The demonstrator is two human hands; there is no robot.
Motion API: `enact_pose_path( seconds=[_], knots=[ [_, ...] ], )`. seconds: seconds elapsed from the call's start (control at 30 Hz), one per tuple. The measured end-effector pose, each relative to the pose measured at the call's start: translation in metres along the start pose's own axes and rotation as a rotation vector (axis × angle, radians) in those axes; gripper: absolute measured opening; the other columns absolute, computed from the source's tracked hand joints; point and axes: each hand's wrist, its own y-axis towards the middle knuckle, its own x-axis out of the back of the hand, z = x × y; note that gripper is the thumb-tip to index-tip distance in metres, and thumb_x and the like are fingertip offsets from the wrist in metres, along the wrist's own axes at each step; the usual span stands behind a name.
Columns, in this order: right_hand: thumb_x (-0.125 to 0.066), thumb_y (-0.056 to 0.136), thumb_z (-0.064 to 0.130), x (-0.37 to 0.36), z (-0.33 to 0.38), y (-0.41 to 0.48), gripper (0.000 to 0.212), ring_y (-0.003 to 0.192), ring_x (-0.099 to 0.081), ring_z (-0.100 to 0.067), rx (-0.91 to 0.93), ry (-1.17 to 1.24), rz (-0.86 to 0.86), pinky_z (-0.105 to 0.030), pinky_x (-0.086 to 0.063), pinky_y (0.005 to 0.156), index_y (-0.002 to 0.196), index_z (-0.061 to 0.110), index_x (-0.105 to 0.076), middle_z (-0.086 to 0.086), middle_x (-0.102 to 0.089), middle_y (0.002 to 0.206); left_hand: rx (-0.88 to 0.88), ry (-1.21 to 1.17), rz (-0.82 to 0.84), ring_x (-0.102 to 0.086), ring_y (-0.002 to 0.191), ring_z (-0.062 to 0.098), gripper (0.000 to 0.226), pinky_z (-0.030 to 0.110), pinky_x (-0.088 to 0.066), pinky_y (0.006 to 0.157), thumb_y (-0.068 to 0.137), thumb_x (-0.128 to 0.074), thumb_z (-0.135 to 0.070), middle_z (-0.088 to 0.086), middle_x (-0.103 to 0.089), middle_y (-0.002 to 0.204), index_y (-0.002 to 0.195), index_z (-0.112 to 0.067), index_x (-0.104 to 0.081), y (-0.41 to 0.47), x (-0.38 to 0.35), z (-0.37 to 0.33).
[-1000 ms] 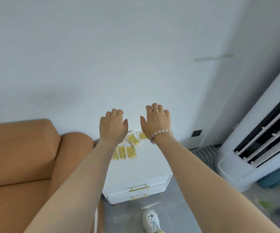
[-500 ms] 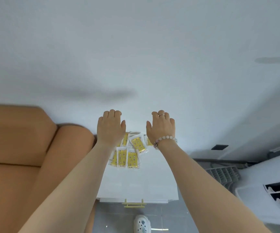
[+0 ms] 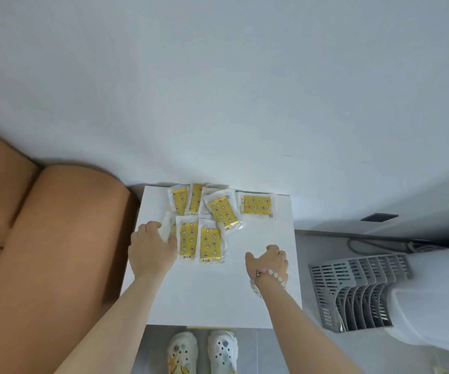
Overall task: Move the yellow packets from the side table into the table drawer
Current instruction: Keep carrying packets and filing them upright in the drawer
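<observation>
Looking straight down through the head camera, we have the white side table (image 3: 218, 298) set against the white wall (image 3: 218, 90), and the yellow packets (image 3: 210, 244) are all up on its top, bunched toward the far edge. Two stand side by side at the far edge, left of centre, a tilted packet (image 3: 223, 213) overlaps beside them, and a crosswise packet (image 3: 257, 205) lies alone toward the far right corner. Two more sit side by side nearer the middle, touching each other. Now the left hand (image 3: 152, 247) is at the left edge, fingers and thumb curled on the leftmost packet (image 3: 167, 229), grasping it where it lies against its neighbour. Over by the right edge, the right hand (image 3: 268, 261) hangs above bare tabletop, well apart from the packets, fingers loosely bent under, thumb out, nothing in it, with a beaded bracelet (image 3: 269, 273) at the wrist. Off the table's left side sits a tan sofa (image 3: 56, 238), its arm just beside the edge. Below the near edge, a pair of pale clogs (image 3: 183, 352) stands on the grey floor, and a stack of grey slotted racks (image 3: 358, 287) leans off to the right.
</observation>
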Motion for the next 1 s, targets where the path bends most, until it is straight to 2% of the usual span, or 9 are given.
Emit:
enact_pose_path(
  seconds=[0.07, 0.13, 0.37, 0.6, 0.73, 0.83, 1.0],
  knots=[
    [-0.057, 0.086, 0.030, -0.020, -0.005, 0.013, 0.056, 0.125, -0.041, -0.023, -0.083, 0.044, 0.048, -0.036, -0.040, 0.091, 0.134, 0.010, -0.039, -0.007, -0.043, 0.134, 0.129, -0.109, 0.030, -0.046, 0.116, 0.029, 0.046, 0.041, -0.042, 0.089, 0.086, -0.062, -0.034, 0.010, -0.054, 0.124, 0.124, -0.010, -0.052, 0.006, -0.021, 0.012],
    [-0.059, 0.086, 0.032, -0.039, -0.002, 0.026, 0.058, 0.126, -0.041, -0.024, -0.087, 0.048, 0.080, -0.036, -0.041, 0.091, 0.135, 0.010, -0.038, -0.007, -0.042, 0.135, 0.205, -0.171, 0.053, -0.045, 0.119, 0.030, 0.050, 0.043, -0.041, 0.093, 0.084, -0.065, -0.034, 0.010, -0.053, 0.126, 0.126, -0.010, -0.051, 0.013, -0.040, 0.022],
    [-0.066, 0.080, 0.043, -0.088, 0.037, 0.053, 0.062, 0.124, -0.043, -0.023, 0.021, 0.008, 0.103, -0.035, -0.042, 0.091, 0.130, 0.013, -0.045, -0.006, -0.046, 0.130, 0.301, -0.383, 0.114, -0.051, 0.116, 0.027, 0.061, 0.038, -0.045, 0.090, 0.079, -0.074, -0.029, 0.009, -0.050, 0.128, 0.128, -0.008, -0.046, 0.036, -0.091, 0.012],
    [-0.072, 0.064, 0.063, -0.110, 0.050, 0.054, 0.079, 0.120, -0.047, -0.021, 0.005, -0.095, 0.005, -0.035, -0.042, 0.093, 0.121, 0.013, -0.048, -0.004, -0.050, 0.121, 0.306, -0.372, 0.064, -0.052, 0.109, 0.029, 0.063, 0.036, -0.044, 0.081, 0.072, -0.078, -0.025, 0.010, -0.050, 0.121, 0.121, -0.006, -0.044, 0.043, -0.110, -0.003],
    [-0.074, 0.063, 0.063, -0.112, 0.051, 0.055, 0.077, 0.120, -0.046, -0.021, -0.038, -0.077, 0.007, -0.034, -0.041, 0.094, 0.118, 0.014, -0.050, -0.004, -0.051, 0.122, 0.337, -0.367, 0.067, -0.053, 0.108, 0.030, 0.064, 0.036, -0.044, 0.080, 0.070, -0.080, -0.021, 0.012, -0.051, 0.120, 0.121, -0.005, -0.043, 0.047, -0.111, -0.006],
    [-0.073, 0.066, 0.061, -0.112, 0.049, 0.053, 0.070, 0.119, -0.047, -0.020, -0.063, -0.068, 0.032, -0.033, -0.041, 0.093, 0.114, 0.015, -0.053, -0.003, -0.052, 0.120, 0.363, -0.374, 0.107, -0.055, 0.106, 0.032, 0.059, 0.031, -0.038, 0.073, 0.072, -0.080, -0.020, 0.013, -0.057, 0.115, 0.117, -0.004, -0.045, 0.051, -0.112, -0.007],
    [-0.075, 0.068, 0.054, -0.115, 0.044, 0.049, 0.065, 0.119, -0.048, -0.020, -0.114, -0.030, 0.041, -0.032, -0.041, 0.094, 0.115, 0.015, -0.054, -0.003, -0.052, 0.119, 0.343, -0.291, 0.182, -0.057, 0.105, 0.032, 0.048, 0.038, -0.049, 0.077, 0.075, -0.077, -0.027, 0.011, -0.062, 0.111, 0.109, -0.005, -0.053, 0.054, -0.110, -0.009]
  ],
)
